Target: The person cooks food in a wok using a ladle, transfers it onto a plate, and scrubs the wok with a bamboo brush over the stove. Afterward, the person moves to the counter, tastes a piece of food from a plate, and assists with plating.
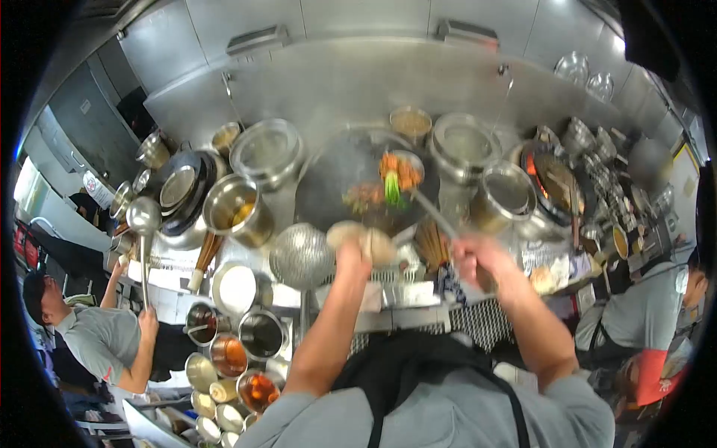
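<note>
My right hand [482, 261] is closed round the handle of a ladle [437, 213], which reaches up and left over a large dark wok [321, 175]. At the ladle's bowl sits orange-red food [402, 170] with a strip of green vegetable [392, 188]. Blurred brown and green pieces [364, 198] are in the wok beside it, under light steam. At the wok's near edge, my left hand [351, 257] is closed on a beige cloth [373, 245]. The cloth hides the fingertips and whatever part of the wok lies beneath. A perforated strainer [302, 256] lies just left of that hand.
Lidded pots [267, 153] and a pot with yellow liquid [237, 211] flank the wok on the left. To the right are another pot [506, 196] and a wok with flames [549, 183]. Sauce containers [228, 354] stand lower left. Co-workers [104, 328] are on both sides, the left one holding a ladle.
</note>
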A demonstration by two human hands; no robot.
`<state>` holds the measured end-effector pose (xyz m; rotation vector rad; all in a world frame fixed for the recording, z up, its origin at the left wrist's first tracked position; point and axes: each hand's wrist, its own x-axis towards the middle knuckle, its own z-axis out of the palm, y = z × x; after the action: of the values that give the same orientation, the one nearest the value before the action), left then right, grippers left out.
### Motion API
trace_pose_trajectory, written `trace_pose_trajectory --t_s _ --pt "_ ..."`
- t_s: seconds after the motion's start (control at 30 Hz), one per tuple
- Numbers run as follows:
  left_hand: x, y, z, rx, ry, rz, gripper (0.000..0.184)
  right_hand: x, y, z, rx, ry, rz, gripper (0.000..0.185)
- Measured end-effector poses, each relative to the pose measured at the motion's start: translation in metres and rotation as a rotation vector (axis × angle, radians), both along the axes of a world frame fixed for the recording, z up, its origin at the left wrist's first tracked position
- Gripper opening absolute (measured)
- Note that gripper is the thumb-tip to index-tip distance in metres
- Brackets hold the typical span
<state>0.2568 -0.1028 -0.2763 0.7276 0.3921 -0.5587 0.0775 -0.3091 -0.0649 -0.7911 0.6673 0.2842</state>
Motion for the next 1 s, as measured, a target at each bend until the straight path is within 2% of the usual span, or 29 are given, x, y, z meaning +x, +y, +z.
trace_pose_trajectory --t_s 0.03,0.1,0.17,0.2,0.23,0.3,0.37,0.43,0.57,0.63,0.67,0.77,0.83,1.0 --pt "-0.023 0.005 0.012 0.022 -0.034 0.044 0.029 -0.009 0.001 0.003 0.017 0.003 0.004 0.017" --pt "-0.034 0.005 0.001 0.018 -0.003 0.101 0.032 -0.018 0.006 0.004 -0.036 -0.003 0.002 0.024" --pt "-0.038 -0.001 -0.009 0.157 -0.011 0.101 0.043 -0.021 -0.001 -0.036 0.022 0.051 0.018 0.017" --pt "-0.038 -0.001 0.006 0.193 -0.046 0.119 0.055 -0.011 -0.008 -0.050 0.032 0.047 0.030 0.013" --pt "-0.031 -0.006 0.015 0.268 -0.172 0.163 0.052 -0.009 -0.006 -0.057 0.024 0.037 0.046 0.007" --pt "-0.052 0.000 0.007 0.449 -0.382 0.249 0.047 -0.006 0.001 -0.073 -0.073 0.125 0.019 0.008" --pt "-0.058 0.004 -0.022 0.903 -0.649 0.273 0.064 0.002 0.014 -0.072 -0.240 0.124 0.081 0.016" --pt "-0.071 0.012 0.003 1.072 -0.641 0.103 0.065 0.017 0.019 -0.081 -0.167 0.081 0.078 0.016" --pt "-0.066 0.013 0.023 0.979 -0.626 0.024 0.061 0.038 0.027 -0.059 -0.053 0.009 0.016 0.010" --pt "-0.049 0.007 0.003 0.925 -0.607 0.052 0.057 0.048 0.021 -0.071 0.083 0.019 -0.003 0.007" --pt "-0.035 -0.003 -0.029 0.670 -0.667 0.176 0.046 0.052 0.022 -0.077 0.151 0.028 -0.063 0.013" --pt "-0.019 -0.001 -0.026 0.226 -0.314 0.053 0.042 0.059 0.008 -0.121 0.276 -0.017 -0.061 0.011" --pt "-0.019 -0.004 -0.015 0.178 -0.227 0.046 0.033 0.057 0.000 -0.130 0.314 -0.026 -0.070 0.014" --pt "-0.025 -0.010 -0.003 0.062 -0.074 0.079 0.022 0.039 -0.010 -0.096 0.345 -0.024 -0.065 0.019"
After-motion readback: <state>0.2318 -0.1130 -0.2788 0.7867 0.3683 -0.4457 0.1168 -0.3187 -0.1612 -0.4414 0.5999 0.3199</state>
